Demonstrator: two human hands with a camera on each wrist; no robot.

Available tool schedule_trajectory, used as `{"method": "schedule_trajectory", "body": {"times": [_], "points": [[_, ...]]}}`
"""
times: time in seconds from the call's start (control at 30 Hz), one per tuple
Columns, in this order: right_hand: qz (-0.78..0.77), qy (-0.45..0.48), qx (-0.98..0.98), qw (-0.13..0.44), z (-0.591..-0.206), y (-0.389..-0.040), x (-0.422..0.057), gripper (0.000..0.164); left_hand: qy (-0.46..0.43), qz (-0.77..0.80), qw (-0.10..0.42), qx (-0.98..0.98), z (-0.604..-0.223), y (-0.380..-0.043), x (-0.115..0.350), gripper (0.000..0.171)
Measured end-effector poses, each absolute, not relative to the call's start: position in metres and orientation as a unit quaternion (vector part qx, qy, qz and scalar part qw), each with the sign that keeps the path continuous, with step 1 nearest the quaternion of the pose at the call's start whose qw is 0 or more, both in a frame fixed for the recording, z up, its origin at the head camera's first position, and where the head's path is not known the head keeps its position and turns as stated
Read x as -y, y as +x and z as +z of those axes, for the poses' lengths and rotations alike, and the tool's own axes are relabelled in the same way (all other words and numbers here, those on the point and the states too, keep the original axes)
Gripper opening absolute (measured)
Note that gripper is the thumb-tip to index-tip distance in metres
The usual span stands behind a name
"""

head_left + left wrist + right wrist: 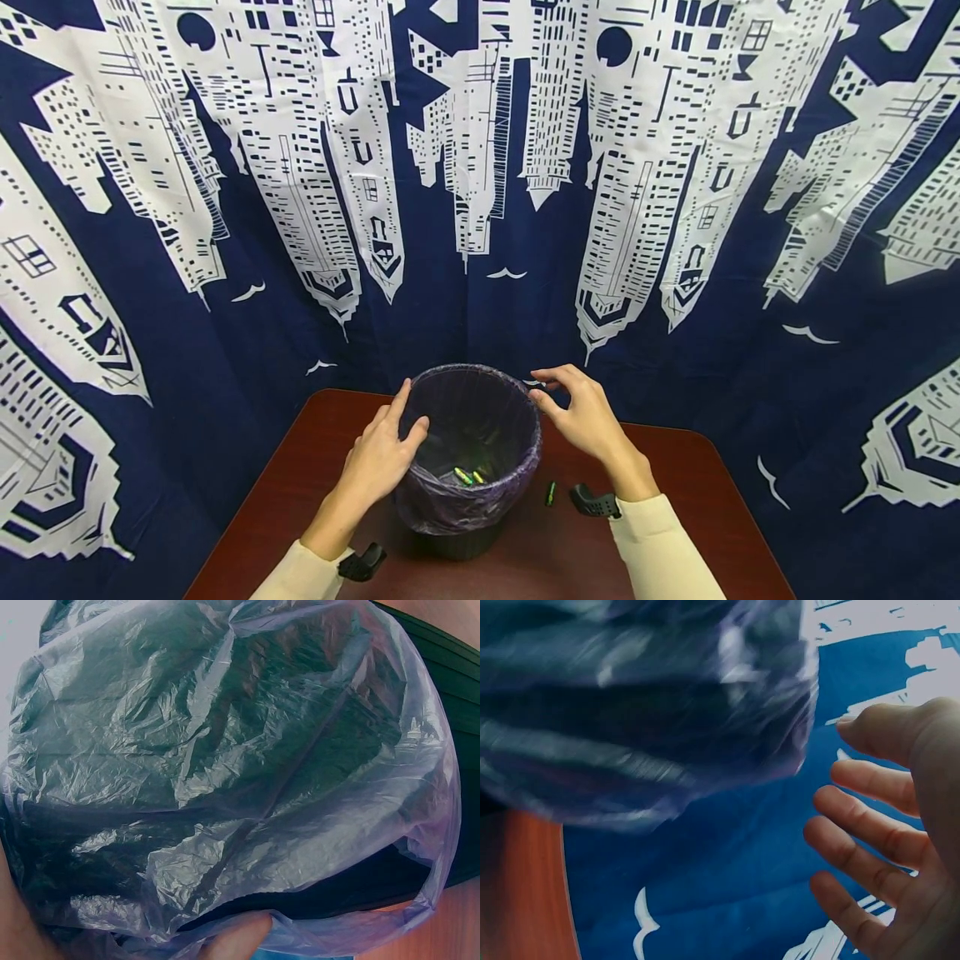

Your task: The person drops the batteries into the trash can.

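Note:
A dark ribbed trash bin [459,546] stands on the table, lined with a thin translucent purple bag [480,506] folded over its rim. My left hand [377,454] lies along the bin's left rim with extended fingers; in the left wrist view one fingertip [244,937] touches the bag's loose edge. Beside the right rim hovers my right hand [583,410]. The right wrist view shows its fingers [870,825] spread, apart from the bag and holding nothing. Inside the bin lie small shiny green-and-yellow pieces [465,477].
A similar small green piece [551,493] lies on the reddish-brown table [697,517], right of the bin. Behind the table hangs a dark blue curtain [465,325] with white city buildings and birds. Black wrist devices [594,502] are on both wrists.

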State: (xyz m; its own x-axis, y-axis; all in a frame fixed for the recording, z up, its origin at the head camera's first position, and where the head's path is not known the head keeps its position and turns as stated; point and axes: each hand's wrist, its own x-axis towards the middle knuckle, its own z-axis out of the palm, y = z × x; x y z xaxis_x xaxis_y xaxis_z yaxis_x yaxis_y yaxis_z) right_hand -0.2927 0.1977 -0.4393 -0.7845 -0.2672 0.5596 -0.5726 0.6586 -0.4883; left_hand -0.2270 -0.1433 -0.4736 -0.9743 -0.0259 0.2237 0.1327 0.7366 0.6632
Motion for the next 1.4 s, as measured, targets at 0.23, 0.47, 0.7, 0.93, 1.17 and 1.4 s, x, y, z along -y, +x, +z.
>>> {"method": "schedule_trajectory", "body": {"times": [0.23,0.47,0.7,0.93,1.17,1.4], "points": [[0.345,0.210,0.892,0.202,-0.461,-0.293,-0.213,0.032,-0.026,-0.370,0.107,0.923,-0.476,-0.225,0.144,0.079],[0.341,0.186,0.901,0.195,-0.489,-0.294,-0.228,0.029,-0.029,-0.370,0.107,0.922,-0.473,-0.225,0.145,0.079],[0.343,0.156,0.911,0.168,-0.522,-0.293,-0.240,0.028,-0.029,-0.365,0.107,0.924,-0.472,-0.226,0.144,0.079],[0.377,0.125,0.910,0.117,-0.553,-0.292,-0.250,0.031,-0.028,-0.367,0.105,0.924,-0.474,-0.228,0.144,0.079],[0.403,0.094,0.907,0.076,-0.579,-0.289,-0.258,0.036,-0.030,-0.364,0.107,0.925,-0.475,-0.229,0.144,0.079],[0.422,0.078,0.901,0.055,-0.600,-0.287,-0.261,0.037,-0.026,-0.365,0.107,0.924,-0.475,-0.229,0.144,0.079]]}}
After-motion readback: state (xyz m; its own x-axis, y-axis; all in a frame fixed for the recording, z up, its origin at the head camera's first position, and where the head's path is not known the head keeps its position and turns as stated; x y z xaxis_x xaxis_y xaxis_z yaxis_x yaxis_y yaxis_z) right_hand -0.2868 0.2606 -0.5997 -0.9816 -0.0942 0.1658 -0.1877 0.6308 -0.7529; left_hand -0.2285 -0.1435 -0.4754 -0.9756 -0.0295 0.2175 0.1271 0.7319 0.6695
